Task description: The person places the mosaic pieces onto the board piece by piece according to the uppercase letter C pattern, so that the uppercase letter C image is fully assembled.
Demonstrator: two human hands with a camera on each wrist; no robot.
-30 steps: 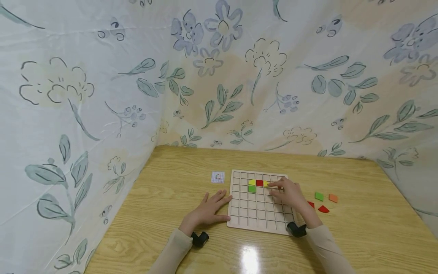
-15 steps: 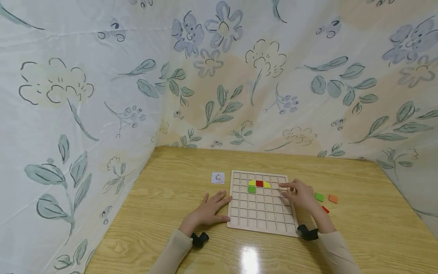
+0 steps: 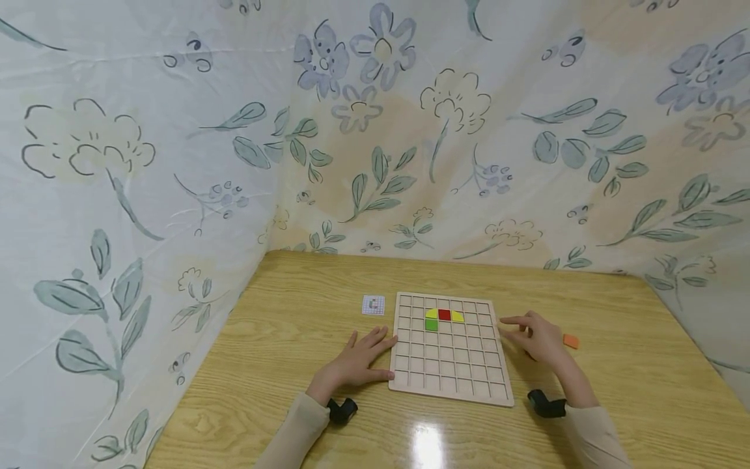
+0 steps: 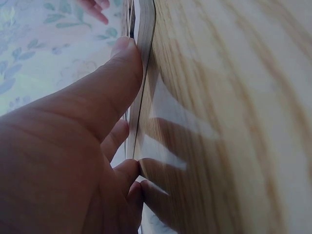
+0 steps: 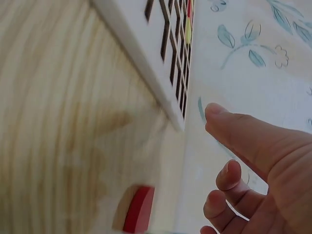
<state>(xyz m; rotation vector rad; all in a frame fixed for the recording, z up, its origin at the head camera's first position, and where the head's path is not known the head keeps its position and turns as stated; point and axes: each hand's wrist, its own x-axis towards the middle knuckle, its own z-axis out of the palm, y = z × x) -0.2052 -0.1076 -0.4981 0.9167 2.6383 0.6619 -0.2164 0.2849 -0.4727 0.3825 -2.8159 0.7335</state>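
Observation:
A pale wooden grid board (image 3: 439, 365) lies on the table. In its upper cells sit a red square tile (image 3: 444, 314), a yellow quarter-round tile (image 3: 431, 314) on its left, another yellow tile (image 3: 458, 316) on its right, and a green square tile (image 3: 431, 324) below the left one. My left hand (image 3: 353, 360) rests on the table with spread fingers; thumb and fingertips touch the board's left edge. Just past the right edge, my right hand (image 3: 538, 337) hovers with bent, relaxed fingers and holds nothing. A loose red tile (image 5: 140, 209) shows below it in the right wrist view.
A small patterned card (image 3: 373, 305) lies behind my left hand, left of the board. An orange tile (image 3: 571, 341) is on the table to the right of my right hand. Floral cloth (image 3: 375, 163) hangs behind the table and along the left side.
My right hand has let go of the right yellow tile and moved right, off the board. It now covers the loose green and red tiles in the head view. The left hand stays put.

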